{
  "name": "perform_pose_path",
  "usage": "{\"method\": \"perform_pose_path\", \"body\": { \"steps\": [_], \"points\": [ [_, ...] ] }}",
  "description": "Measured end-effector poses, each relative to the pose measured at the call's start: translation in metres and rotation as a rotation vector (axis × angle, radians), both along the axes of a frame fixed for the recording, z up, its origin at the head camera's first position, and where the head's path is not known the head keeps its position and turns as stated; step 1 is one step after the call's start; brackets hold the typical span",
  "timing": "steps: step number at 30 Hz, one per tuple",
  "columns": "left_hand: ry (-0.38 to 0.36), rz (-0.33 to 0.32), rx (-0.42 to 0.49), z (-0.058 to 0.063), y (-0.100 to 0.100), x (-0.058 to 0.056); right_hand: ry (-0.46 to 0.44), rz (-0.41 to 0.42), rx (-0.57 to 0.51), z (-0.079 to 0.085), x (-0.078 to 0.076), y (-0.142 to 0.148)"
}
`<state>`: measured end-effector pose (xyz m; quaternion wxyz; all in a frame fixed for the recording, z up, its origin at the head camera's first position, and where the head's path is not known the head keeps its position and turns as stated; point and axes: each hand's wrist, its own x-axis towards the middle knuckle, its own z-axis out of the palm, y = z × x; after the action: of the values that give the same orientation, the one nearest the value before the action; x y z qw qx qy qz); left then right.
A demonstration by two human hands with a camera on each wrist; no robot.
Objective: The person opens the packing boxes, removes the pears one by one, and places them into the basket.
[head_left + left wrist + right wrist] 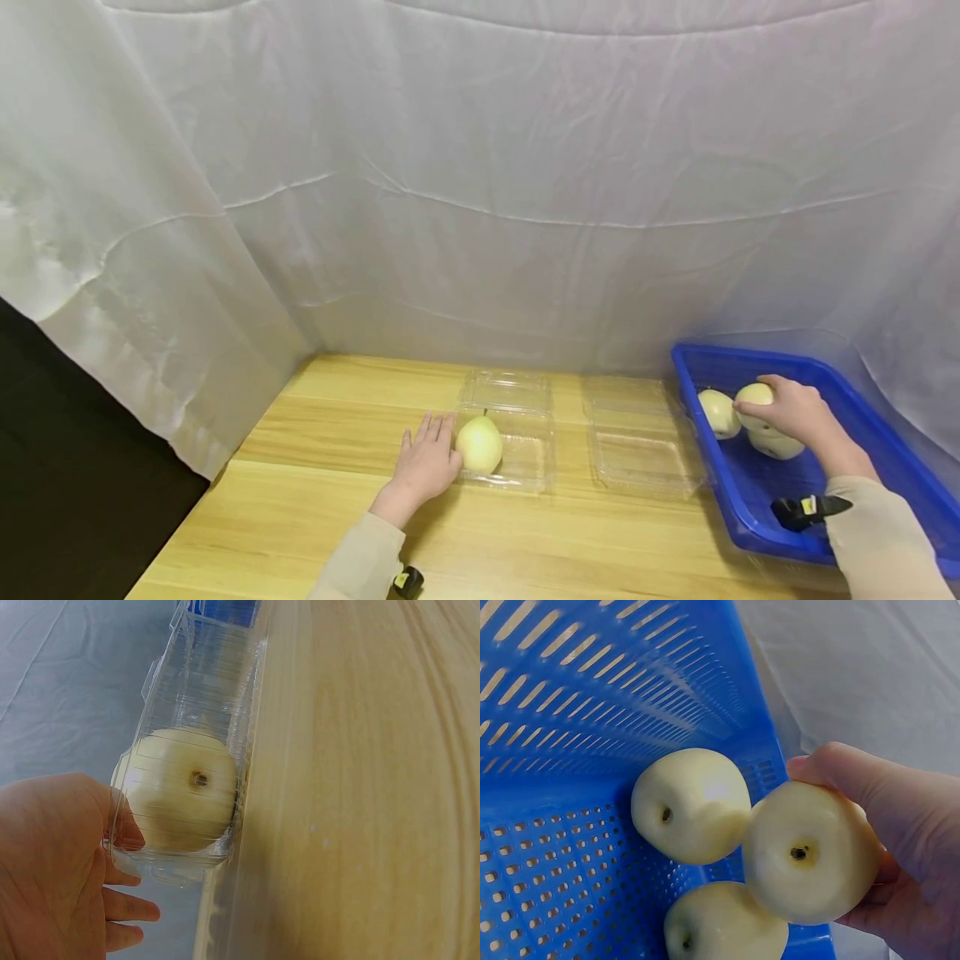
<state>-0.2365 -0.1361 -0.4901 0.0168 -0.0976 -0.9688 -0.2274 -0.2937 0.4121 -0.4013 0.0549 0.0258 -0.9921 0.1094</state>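
A pale yellow pear (479, 445) sits in the left side of an open clear plastic clamshell box (528, 467). My left hand (429, 463) rests at that box's left edge, its fingers fairly straight and its thumb beside the pear; the left wrist view shows the hand (56, 862) touching the box wall. Over the blue basket (720, 492), my right hand (798, 410) grips another pear (810, 851), thumb on one side and fingers behind. Two more pears lie close to it in the basket, one pear (690, 806) near the wall and another pear (724, 926) below.
A second open clear clamshell box (645, 454) stands between the first box and the basket, with nothing in it. The wooden table (322, 500) runs back to a pale grey curtain (480, 250). Dark cloth (67, 467) hangs at the left.
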Motion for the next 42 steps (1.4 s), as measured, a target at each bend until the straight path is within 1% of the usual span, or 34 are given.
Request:
{"method": "perform_pose_path", "body": {
  "steps": [4, 6, 19, 27, 38, 42],
  "points": [
    [-0.002, -0.001, -0.005, 0.000, 0.000, 0.000, -0.044, 0.010, 0.000, -0.002, -0.001, 0.001],
    [-0.003, -0.001, -0.006, 0.000, 0.000, 0.000, -0.049, 0.011, 0.002, -0.003, -0.002, 0.002],
    [-0.007, 0.004, 0.000, 0.000, 0.000, 0.000, -0.041, 0.010, 0.000, -0.011, -0.002, 0.007],
    [-0.012, 0.005, 0.002, 0.000, 0.000, 0.000, -0.047, 0.000, 0.003, -0.020, -0.005, 0.012],
    [-0.016, 0.003, 0.010, 0.000, 0.001, 0.000, -0.038, 0.030, 0.022, -0.029, -0.008, 0.020],
    [-0.017, 0.001, 0.013, 0.001, 0.000, 0.000, -0.029, 0.059, 0.019, -0.036, -0.011, 0.023]
  ]
}}
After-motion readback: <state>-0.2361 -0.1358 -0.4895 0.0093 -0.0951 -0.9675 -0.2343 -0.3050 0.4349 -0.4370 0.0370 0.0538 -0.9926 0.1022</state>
